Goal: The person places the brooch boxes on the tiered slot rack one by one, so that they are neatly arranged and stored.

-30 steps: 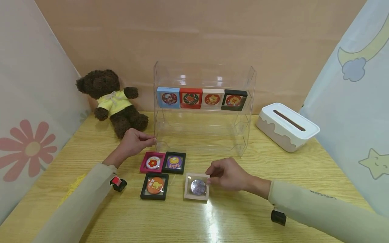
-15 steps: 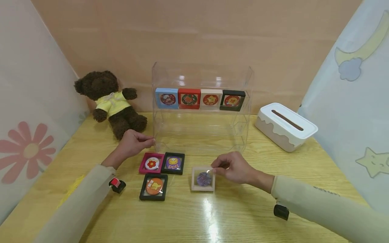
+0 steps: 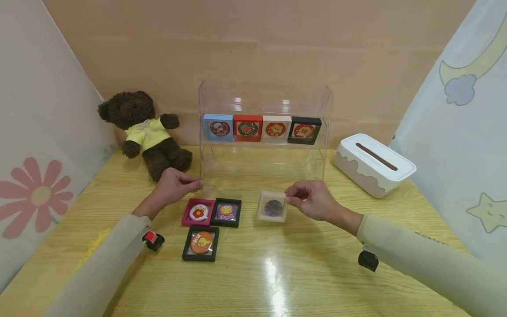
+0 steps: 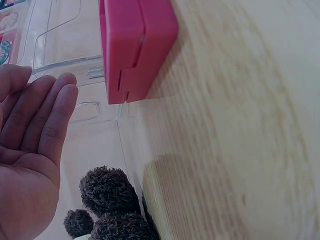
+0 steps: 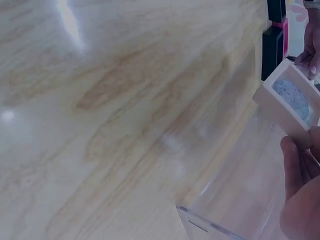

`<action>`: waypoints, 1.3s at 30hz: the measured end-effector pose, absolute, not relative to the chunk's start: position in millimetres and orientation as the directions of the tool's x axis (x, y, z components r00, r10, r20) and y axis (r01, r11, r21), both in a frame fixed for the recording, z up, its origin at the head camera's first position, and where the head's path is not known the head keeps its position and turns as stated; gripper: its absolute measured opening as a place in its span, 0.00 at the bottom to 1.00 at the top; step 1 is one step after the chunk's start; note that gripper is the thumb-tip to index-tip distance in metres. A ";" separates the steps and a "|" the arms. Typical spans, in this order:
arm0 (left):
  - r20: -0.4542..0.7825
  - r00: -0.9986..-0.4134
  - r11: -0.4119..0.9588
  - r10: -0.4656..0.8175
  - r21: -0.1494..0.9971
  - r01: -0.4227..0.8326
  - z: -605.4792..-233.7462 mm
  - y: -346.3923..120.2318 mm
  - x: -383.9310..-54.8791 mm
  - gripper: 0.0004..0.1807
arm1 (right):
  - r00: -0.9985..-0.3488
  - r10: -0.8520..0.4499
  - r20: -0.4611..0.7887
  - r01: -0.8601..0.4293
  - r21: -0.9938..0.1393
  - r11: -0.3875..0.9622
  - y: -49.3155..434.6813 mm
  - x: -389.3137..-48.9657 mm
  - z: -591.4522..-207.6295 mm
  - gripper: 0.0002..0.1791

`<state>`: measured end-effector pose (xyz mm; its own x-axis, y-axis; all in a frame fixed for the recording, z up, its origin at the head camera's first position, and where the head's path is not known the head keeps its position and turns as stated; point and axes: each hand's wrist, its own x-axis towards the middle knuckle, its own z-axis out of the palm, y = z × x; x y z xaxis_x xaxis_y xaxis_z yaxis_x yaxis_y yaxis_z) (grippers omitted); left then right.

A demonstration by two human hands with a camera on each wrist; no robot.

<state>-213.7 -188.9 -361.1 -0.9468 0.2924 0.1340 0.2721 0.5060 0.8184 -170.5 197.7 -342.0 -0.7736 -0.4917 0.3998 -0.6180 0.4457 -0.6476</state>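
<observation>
My right hand [image 3: 313,200] pinches the right edge of a cream square display frame [image 3: 273,208] with a round purplish badge inside. It holds the frame tilted up in front of the clear acrylic display rack [image 3: 263,99], near the lowest tier. At the rack's lower left front corner my left hand [image 3: 172,187] pinches the edge between thumb and fingertips. Just in front of that hand lie a pink frame [image 3: 185,215] with a flower badge, a black frame [image 3: 226,212] with a purple badge, and a black frame [image 3: 200,243] with an orange thumbs-up badge.
On the rack's middle tier a blue frame [image 3: 218,127], a red frame [image 3: 247,128], a cream frame [image 3: 276,129] and a black frame [image 3: 304,130] stand in a row. A brown teddy bear [image 3: 144,132] sits left, a white-lidded tissue box [image 3: 374,165] right.
My right hand has carried the cream frame away from me and slightly right, from low over the table up toward the rack, tilting it more upright. My left hand has stayed at the rack's corner.
</observation>
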 end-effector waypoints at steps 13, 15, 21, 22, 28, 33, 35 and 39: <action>0.153 -0.941 0.513 0.302 0.806 0.295 -360.3 -188.3 -213.5 0.12 | -0.760 -0.389 0.521 -0.650 -0.598 0.469 187.1 -187.9 -327.4 0.08; 0.155 -0.940 0.511 0.303 0.806 0.298 -360.3 -188.2 -213.6 0.12 | -0.759 -0.372 0.535 -0.650 -0.597 0.470 183.5 -190.5 -325.1 0.07; 0.148 -0.942 0.507 0.301 0.812 0.289 -360.9 -188.5 -214.1 0.12 | -0.751 -0.327 0.574 -0.656 -0.589 0.472 172.8 -198.7 -318.8 0.05; 0.149 -0.942 0.506 0.300 0.812 0.289 -361.0 -188.3 -214.2 0.12 | -0.750 -0.319 0.580 -0.656 -0.588 0.474 171.2 -199.9 -318.0 0.05; 0.193 -0.933 0.497 0.304 0.803 0.329 -361.9 -188.3 -214.9 0.11 | -0.713 -0.290 0.639 -0.686 -0.547 0.480 162.3 -209.2 -316.4 0.06; 0.198 -0.933 0.501 0.300 0.800 0.331 -361.2 -188.5 -215.0 0.10 | -0.678 -0.281 0.679 -0.718 -0.531 0.450 152.1 -216.9 -312.8 0.06; 0.193 -0.935 0.505 0.296 0.800 0.325 -360.8 -188.3 -214.9 0.09 | -0.673 -0.275 0.687 -0.722 -0.527 0.449 147.3 -219.9 -311.2 0.07; 0.193 -0.935 0.505 0.296 0.800 0.325 -360.4 -188.1 -214.4 0.09 | -0.665 -0.271 0.696 -0.726 -0.516 0.454 136.1 -225.2 -307.6 0.06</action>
